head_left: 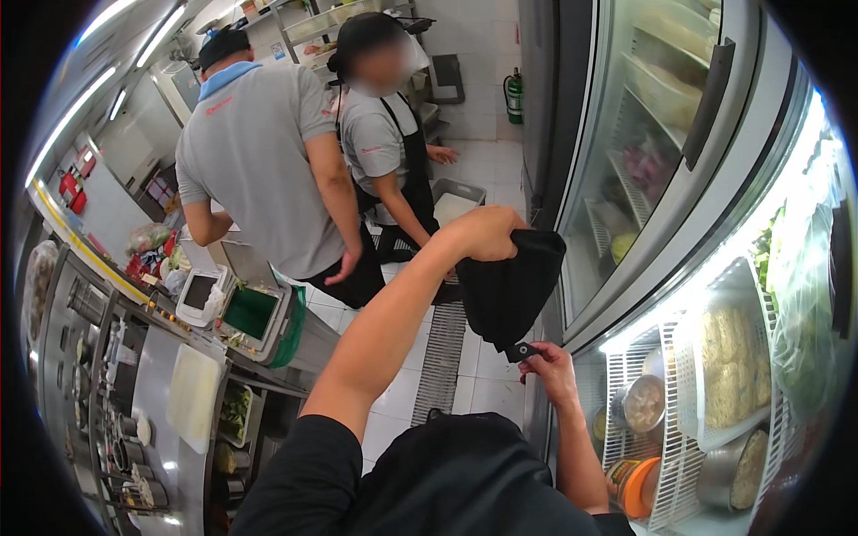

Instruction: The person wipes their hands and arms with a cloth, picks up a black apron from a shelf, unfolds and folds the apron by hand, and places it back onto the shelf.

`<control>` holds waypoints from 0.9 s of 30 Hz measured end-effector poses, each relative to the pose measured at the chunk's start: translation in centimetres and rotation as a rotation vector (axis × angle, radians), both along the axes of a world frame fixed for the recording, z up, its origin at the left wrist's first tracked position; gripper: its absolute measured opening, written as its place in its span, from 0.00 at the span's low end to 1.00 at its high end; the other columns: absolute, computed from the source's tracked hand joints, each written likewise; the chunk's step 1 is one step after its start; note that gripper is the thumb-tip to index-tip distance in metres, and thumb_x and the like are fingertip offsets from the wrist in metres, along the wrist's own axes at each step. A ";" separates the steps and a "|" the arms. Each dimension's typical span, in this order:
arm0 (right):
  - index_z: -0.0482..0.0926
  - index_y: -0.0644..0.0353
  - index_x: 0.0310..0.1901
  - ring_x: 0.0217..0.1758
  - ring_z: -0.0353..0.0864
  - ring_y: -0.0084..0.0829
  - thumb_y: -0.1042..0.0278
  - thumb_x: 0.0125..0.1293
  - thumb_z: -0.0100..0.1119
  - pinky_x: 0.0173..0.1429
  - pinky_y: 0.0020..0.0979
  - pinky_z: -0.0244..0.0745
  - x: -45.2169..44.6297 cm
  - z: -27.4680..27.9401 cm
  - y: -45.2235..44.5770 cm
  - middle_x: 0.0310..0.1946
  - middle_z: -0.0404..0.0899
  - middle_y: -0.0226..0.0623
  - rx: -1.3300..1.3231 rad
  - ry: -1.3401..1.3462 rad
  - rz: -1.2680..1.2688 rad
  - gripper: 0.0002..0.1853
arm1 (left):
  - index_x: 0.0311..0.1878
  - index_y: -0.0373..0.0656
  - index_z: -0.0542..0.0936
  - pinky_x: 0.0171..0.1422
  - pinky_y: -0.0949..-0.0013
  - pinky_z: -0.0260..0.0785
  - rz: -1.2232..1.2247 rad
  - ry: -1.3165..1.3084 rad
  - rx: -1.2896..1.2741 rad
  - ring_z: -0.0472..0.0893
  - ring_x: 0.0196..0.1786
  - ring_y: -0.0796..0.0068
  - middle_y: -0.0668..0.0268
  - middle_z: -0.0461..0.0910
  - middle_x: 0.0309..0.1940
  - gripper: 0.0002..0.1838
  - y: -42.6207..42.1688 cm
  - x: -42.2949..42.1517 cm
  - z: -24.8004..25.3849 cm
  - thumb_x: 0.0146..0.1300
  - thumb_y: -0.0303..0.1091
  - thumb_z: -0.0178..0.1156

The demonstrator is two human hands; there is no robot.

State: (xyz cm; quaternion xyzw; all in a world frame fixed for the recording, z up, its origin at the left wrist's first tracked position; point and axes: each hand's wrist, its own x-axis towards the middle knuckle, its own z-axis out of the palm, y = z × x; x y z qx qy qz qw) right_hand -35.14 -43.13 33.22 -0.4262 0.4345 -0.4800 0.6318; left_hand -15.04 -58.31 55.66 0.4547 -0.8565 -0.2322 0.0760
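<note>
A black cloth cap (514, 286) hangs in front of me over the floor, in the middle of the view. My left hand (487, 234) is closed on its upper edge, with the fingertips hidden behind the fabric. Lower down, my right hand (550, 368) pinches a short dark strap (521, 352) with a small round metal fitting at the cap's bottom end. Both my arms reach forward, the right one close beside the fridge.
At right, a lit fridge (724, 429) holds wire racks, metal pots and packed noodles; a glass door (643, 134) is beyond. Two people in grey shirts (259, 161) stand ahead. A bin (250, 313) and steel counter (161, 393) line the left. A drain grate (441, 357) crosses the floor.
</note>
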 end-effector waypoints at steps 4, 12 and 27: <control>0.79 0.69 0.46 0.28 0.81 0.23 0.71 0.67 0.58 0.36 0.23 0.78 0.3 2.2 -0.2 0.28 0.81 0.36 0.009 -0.018 0.014 0.10 | 0.48 0.41 0.83 0.47 0.61 0.74 -0.025 0.044 -0.053 0.84 0.38 0.58 0.53 0.84 0.32 0.20 0.3 0.5 -1.1 0.48 0.30 0.61; 0.73 0.66 0.48 0.32 0.82 0.26 0.67 0.72 0.53 0.38 0.27 0.81 3.3 6.5 -1.8 0.30 0.79 0.36 -0.108 -0.085 -0.027 0.11 | 0.45 0.37 0.83 0.39 0.67 0.73 0.031 0.136 0.151 0.81 0.30 0.68 0.58 0.82 0.25 0.18 1.3 0.8 -0.9 0.49 0.32 0.63; 0.72 0.66 0.47 0.36 0.82 0.26 0.67 0.72 0.53 0.38 0.28 0.83 6.3 6.9 -5.0 0.34 0.79 0.36 -0.218 -0.188 -0.184 0.10 | 0.48 0.37 0.82 0.38 0.69 0.71 -0.041 0.135 0.249 0.79 0.31 0.74 0.62 0.82 0.28 0.19 3.1 0.5 -0.4 0.52 0.33 0.63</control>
